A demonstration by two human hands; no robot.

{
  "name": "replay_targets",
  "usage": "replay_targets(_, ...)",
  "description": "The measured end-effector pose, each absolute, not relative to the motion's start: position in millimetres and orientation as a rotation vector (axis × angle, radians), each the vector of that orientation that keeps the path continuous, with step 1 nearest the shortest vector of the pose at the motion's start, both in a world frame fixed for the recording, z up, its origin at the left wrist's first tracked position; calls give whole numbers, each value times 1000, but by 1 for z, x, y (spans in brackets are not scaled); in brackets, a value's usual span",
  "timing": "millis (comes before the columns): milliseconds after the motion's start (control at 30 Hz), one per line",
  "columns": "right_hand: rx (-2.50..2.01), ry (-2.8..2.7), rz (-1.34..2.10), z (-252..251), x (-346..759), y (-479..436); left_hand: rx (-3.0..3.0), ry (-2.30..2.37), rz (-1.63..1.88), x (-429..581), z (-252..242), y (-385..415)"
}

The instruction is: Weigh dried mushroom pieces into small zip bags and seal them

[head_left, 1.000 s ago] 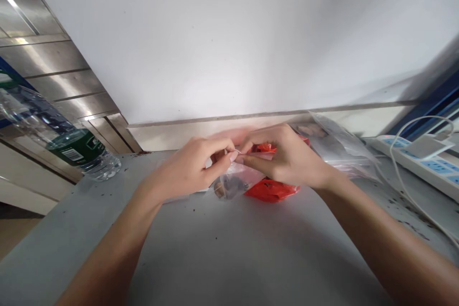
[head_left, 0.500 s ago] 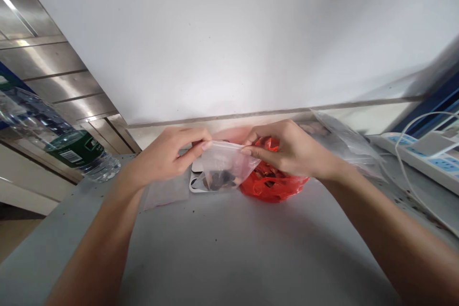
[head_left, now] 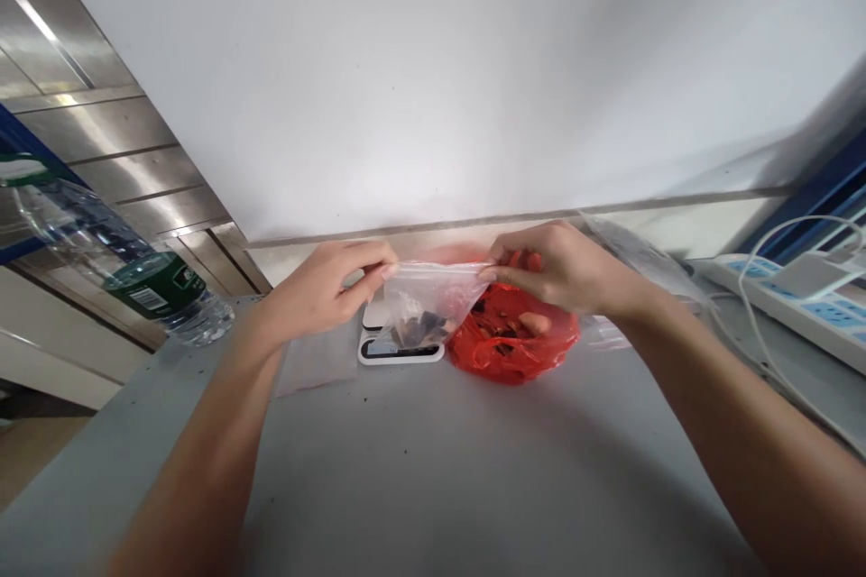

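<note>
Between my two hands hangs a clear zip-lock bag (head_left: 433, 302) with some dark and brownish pieces at its bottom. My left hand (head_left: 328, 288) pinches the left end of its zip edge between thumb and fingers. At the other end of that edge, my right hand (head_left: 555, 270) is closed on the right corner. Behind and under the bag lies a white digital scale (head_left: 402, 359), partly covered by it. A red plastic bag (head_left: 518, 356) holding brown and dark pieces sits open below my right hand.
A flat clear bag (head_left: 317, 365) lies left of the scale. At the left edge stands a large water bottle (head_left: 155, 284). More clear bags (head_left: 640, 257) rest behind my right wrist, beside a white power strip (head_left: 812, 306) with a cable. A white wall (head_left: 433, 90) rises behind the table.
My right hand has slid further right along the zip edge, which is now stretched straighter and wider. More of the scale's front and the red bag's contents show. The view has shifted slightly.
</note>
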State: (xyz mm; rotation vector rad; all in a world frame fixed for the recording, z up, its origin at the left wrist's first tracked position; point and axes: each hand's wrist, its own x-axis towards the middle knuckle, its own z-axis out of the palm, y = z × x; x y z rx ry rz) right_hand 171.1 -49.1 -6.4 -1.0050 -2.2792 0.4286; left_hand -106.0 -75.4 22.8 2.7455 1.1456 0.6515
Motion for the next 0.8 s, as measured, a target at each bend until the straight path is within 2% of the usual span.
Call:
replay_targets(267, -1088, -2298, 359, -3, 173, -56, 2761, 1160, 724, -104, 22, -79)
replay_targets(500, -812, -2427, 793, 2, 153, -72, 2772, 928, 1193, -78, 2, -82)
replay_targets(700, -1024, -2266, 875, 8, 164, -72, 2485, 1085, 847, -75, -6, -75)
replay_targets(800, -1017, -2297, 933, 13, 171, -75, 2460, 1043, 847, -72, -10, -75)
